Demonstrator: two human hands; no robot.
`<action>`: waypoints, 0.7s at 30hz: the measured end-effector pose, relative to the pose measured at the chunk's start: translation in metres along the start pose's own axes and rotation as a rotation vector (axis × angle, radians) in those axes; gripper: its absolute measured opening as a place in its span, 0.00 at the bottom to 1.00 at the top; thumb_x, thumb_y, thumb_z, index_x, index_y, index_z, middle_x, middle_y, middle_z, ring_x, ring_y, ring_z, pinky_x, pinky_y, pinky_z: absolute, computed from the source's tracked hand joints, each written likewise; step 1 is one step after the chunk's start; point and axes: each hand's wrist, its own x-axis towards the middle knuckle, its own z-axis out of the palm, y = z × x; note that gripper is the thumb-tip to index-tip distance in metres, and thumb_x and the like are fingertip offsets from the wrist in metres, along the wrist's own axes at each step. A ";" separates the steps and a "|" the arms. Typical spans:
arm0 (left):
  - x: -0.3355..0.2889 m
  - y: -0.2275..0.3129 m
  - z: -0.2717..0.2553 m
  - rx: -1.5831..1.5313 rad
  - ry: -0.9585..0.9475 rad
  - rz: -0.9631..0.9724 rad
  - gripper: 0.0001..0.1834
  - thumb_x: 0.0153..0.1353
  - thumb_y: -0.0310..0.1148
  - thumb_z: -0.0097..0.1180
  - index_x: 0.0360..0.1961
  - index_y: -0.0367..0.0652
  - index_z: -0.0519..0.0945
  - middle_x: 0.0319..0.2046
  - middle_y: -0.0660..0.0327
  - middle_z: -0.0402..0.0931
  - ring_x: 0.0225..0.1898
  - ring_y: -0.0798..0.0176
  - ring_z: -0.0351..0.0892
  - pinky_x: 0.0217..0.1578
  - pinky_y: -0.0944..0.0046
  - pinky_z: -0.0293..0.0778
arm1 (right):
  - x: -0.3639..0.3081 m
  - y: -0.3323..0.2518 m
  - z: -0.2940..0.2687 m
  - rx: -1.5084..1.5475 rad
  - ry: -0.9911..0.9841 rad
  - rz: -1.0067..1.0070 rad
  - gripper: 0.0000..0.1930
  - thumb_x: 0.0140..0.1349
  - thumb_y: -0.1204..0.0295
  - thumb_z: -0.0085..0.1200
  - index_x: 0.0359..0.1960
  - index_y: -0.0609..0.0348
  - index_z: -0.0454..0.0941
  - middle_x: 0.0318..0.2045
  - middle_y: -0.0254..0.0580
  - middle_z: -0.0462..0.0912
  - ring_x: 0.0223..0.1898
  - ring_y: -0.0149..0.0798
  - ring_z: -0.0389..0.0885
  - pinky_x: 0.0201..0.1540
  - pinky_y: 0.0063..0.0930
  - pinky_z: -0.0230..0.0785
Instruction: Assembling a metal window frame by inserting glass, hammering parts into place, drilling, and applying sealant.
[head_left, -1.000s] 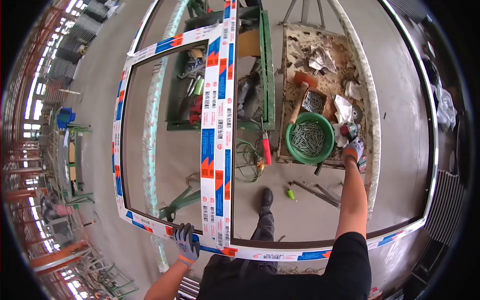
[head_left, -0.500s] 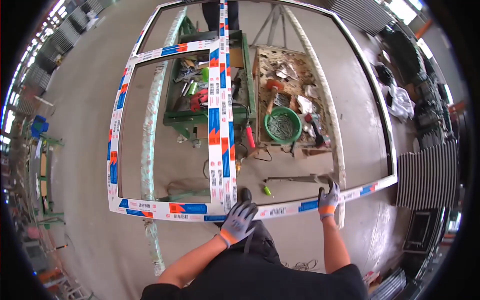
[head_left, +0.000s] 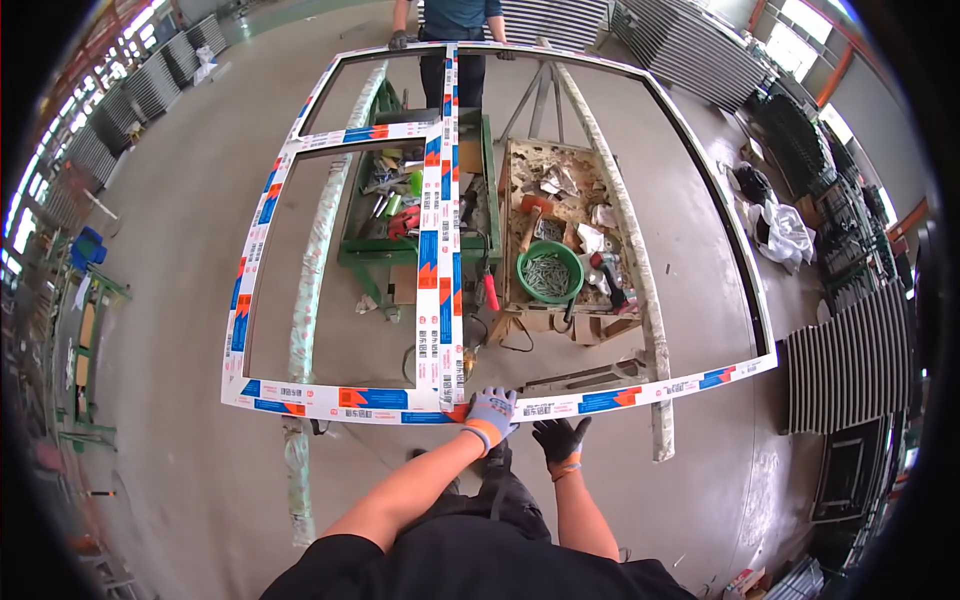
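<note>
Head: L fingers (head_left: 492, 399) on 1 frame (head_left: 429, 270) o/ 2 bars (head_left: 303, 325)

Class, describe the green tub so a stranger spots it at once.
Find the big window-like frame; through its right-hand opening shows a cluttered workbench. On its near end stands the tub, holding metal fasteners, round and green, unlike the red-headed mallet beside it.

The co-worker (head_left: 462, 22) is cut off by the top edge; metal pieces (head_left: 546, 273) in the green bowl (head_left: 550, 298) are too small to tell apart. Whether the right hand (head_left: 562, 442) touches the frame (head_left: 610, 399) seems unclear.
</note>
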 end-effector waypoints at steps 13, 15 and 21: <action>-0.034 0.018 -0.030 -0.059 0.081 0.052 0.33 0.56 0.59 0.57 0.50 0.41 0.76 0.44 0.53 0.77 0.49 0.50 0.76 0.49 0.53 0.74 | -0.035 -0.033 0.001 -0.265 -0.242 -0.261 0.36 0.66 0.37 0.43 0.58 0.57 0.73 0.52 0.46 0.80 0.53 0.49 0.79 0.55 0.44 0.73; -0.047 0.028 -0.064 -0.038 0.089 0.052 0.34 0.55 0.59 0.58 0.50 0.40 0.76 0.44 0.54 0.78 0.49 0.51 0.76 0.49 0.54 0.74 | -0.065 -0.065 0.026 -0.187 -0.236 -0.263 0.33 0.69 0.41 0.43 0.57 0.61 0.73 0.48 0.46 0.81 0.51 0.46 0.80 0.55 0.38 0.73; -0.082 0.051 -0.149 -0.099 0.380 0.175 0.36 0.45 0.57 0.66 0.49 0.42 0.77 0.42 0.53 0.79 0.45 0.51 0.79 0.47 0.54 0.76 | -0.122 -0.129 0.068 -0.560 -0.019 -0.535 0.22 0.65 0.63 0.53 0.57 0.63 0.75 0.41 0.37 0.83 0.42 0.30 0.79 0.41 0.23 0.70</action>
